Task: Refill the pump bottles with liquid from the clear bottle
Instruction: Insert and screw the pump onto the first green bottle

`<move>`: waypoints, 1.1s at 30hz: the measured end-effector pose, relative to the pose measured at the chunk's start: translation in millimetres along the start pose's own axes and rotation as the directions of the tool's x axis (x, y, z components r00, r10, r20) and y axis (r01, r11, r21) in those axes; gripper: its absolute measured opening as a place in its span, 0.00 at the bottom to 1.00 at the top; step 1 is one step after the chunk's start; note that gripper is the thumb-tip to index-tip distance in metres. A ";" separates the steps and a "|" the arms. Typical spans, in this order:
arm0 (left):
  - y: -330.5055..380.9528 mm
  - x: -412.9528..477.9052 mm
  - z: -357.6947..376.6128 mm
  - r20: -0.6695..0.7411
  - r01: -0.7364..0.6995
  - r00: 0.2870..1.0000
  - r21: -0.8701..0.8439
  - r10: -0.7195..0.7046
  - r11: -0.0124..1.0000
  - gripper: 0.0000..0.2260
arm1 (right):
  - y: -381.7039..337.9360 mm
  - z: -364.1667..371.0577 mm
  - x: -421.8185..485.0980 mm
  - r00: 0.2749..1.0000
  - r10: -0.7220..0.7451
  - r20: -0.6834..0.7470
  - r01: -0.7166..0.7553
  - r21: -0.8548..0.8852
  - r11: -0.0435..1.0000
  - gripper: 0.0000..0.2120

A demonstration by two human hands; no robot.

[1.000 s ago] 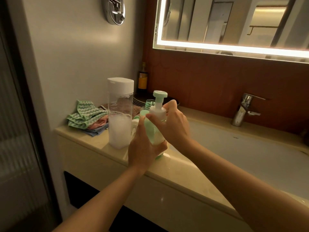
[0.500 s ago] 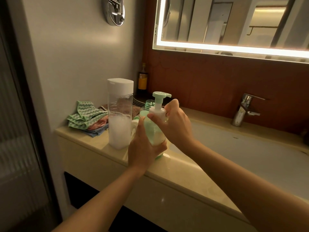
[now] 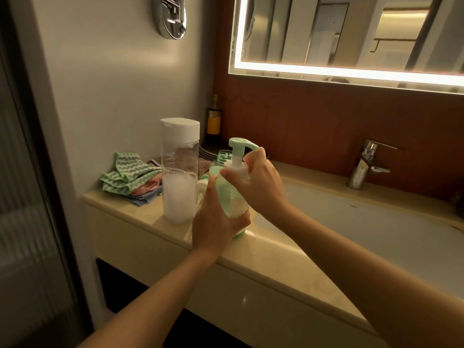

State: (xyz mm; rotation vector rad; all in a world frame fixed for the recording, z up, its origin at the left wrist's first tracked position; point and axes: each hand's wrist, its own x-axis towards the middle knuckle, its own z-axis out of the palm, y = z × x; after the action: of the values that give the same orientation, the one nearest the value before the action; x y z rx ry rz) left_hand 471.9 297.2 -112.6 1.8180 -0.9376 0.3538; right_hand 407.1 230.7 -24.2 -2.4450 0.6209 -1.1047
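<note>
Two hands on a green pump bottle at the front edge of a bathroom surface.

The left hand [image 3: 213,222] wraps the lower body of the pump bottle [image 3: 227,197], its fingers [image 3: 242,220] curled round the front. The right hand [image 3: 262,187] comes from above, and its fingers [image 3: 254,156] and thumb pinch the white collar [image 3: 236,169] under the green pump head [image 3: 238,143]. The bottle stands upright with its base on the beige surface [image 3: 263,262], just beside the sink [image 3: 376,229]. The clear bottle [image 3: 179,172] stands just to its left with its white cap on, roughly half full of a cloudy white liquid. Folded cloths [image 3: 128,177] lie behind it near the wall. A dark bottle [image 3: 213,121] stands in the back corner. A chrome tap [image 3: 364,167] sits at the far rim of the sink.
</note>
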 end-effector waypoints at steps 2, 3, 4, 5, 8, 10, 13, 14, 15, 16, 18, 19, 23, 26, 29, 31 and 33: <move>-1.3 -0.1 0.5 -0.006 -0.006 1.000 0.005 0.006 1.000 0.46 | 1.1 -0.3 0.9 0.996 -0.013 0.083 0.006 0.078 0.997 0.25; -2.0 0.1 0.6 -0.006 -0.008 1.000 0.002 0.008 1.000 0.47 | 1.7 -0.2 0.3 0.995 -0.031 0.096 0.023 0.083 0.996 0.23; -2.6 0.0 0.7 -0.003 -0.009 1.000 -0.003 0.009 1.000 0.47 | 1.9 0.3 -0.4 0.995 -0.044 0.084 0.038 0.073 0.997 0.22; -2.8 -0.3 0.7 0.000 -0.011 1.000 -0.008 0.011 1.000 0.47 | 2.2 0.9 -0.4 0.997 -0.047 0.059 0.044 0.062 0.997 0.21; -3.0 -0.4 1.1 0.003 -0.013 1.000 -0.012 0.013 1.000 0.47 | -3.5 3.9 2.3 1.000 0.006 -0.001 -0.006 0.033 0.999 0.21; -2.5 -0.1 1.7 0.002 -0.012 1.000 -0.013 0.012 1.000 0.48 | -6.7 5.7 3.5 0.999 0.024 -0.029 -0.024 0.008 1.000 0.21; -1.9 -0.2 1.3 0.008 -0.017 1.000 -0.022 0.017 1.000 0.48 | -8.3 6.1 1.0 0.998 0.028 -0.052 -0.028 0.006 1.000 0.23; -1.2 -0.4 0.4 0.016 -0.024 1.000 -0.033 0.025 0.999 0.49 | -8.0 5.7 -0.2 0.998 0.034 -0.053 -0.033 0.010 0.999 0.23; -0.4 -0.6 -0.2 0.027 -0.033 0.999 -0.048 0.034 0.998 0.50 | -7.2 5.3 -1.0 0.998 0.037 -0.054 -0.037 0.009 0.999 0.22; 1.2 -1.3 -1.2 0.033 -0.044 0.998 -0.061 0.046 0.997 0.50 | -6.6 4.3 -2.0 0.998 0.041 -0.052 -0.040 0.012 0.999 0.22; 3.3 -1.9 -3.4 0.032 -0.061 0.997 -0.078 0.064 0.995 0.51 | -4.4 2.8 -2.1 0.998 0.051 -0.042 -0.049 0.064 0.997 0.21; 4.8 -2.1 -4.9 0.027 -0.053 0.998 -0.098 0.056 0.994 0.50 | -2.7 1.4 -1.6 0.998 0.058 -0.034 -0.055 0.094 0.994 0.20; 6.9 -0.5 -13.4 -0.048 0.004 0.999 -0.193 -0.014 0.981 0.35 | 8.9 -9.3 2.9 0.998 0.061 -0.023 -0.058 0.130 0.990 0.19; 3.1 3.6 -21.2 -0.164 -0.058 0.986 -0.162 0.031 0.985 0.20 | 18.6 -14.6 7.5 0.996 0.083 -0.026 -0.077 0.191 0.979 0.21; 0.2 6.8 -27.7 -0.210 -0.062 0.977 -0.126 0.034 0.990 0.11 | 25.2 -13.5 12.4 0.995 0.097 -0.021 -0.090 0.238 0.967 0.21; -1.3 7.8 -29.7 -0.211 -0.045 0.977 -0.106 0.022 0.993 0.09 | 29.3 -11.8 16.3 0.994 0.104 -0.044 -0.090 0.242 0.966 0.20; -3.8 8.0 -29.8 -0.206 -0.054 0.978 -0.045 0.044 0.998 0.08 | 33.5 -9.6 21.2 0.993 0.105 -0.059 -0.087 0.252 0.964 0.19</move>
State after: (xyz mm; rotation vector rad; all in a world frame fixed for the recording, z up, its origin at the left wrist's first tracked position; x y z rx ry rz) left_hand 485.1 320.7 -97.0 1.6791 -0.8406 0.5338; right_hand 404.5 190.0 -22.6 -2.1484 0.5778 -1.1599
